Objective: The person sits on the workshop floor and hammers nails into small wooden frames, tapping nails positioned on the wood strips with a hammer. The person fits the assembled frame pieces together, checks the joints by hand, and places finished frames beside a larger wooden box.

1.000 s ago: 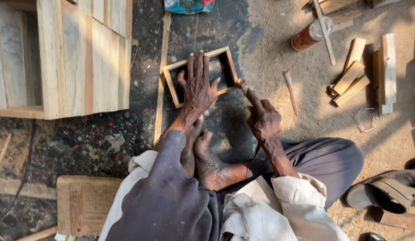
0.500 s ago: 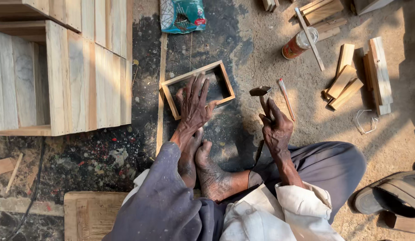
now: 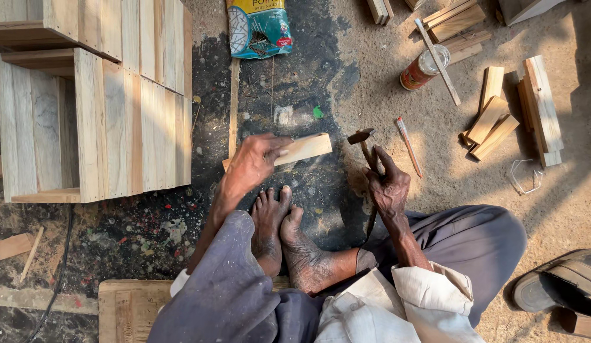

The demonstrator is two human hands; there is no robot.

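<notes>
The left hand grips a small pale wooden frame on edge, while the right hand fingers close around a dark-headed hammer.

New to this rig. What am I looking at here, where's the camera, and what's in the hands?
No machine here: a person sits on the ground and works with bare hands. The single picture comes from a camera on their head, looking down, so you also see their bare feet. The left hand grips a small wooden frame, seen edge-on. The right hand holds a hammer, head up. Around them on the ground lie wooden crates, a bag, a can, a pencil and loose wood offcuts.
</notes>
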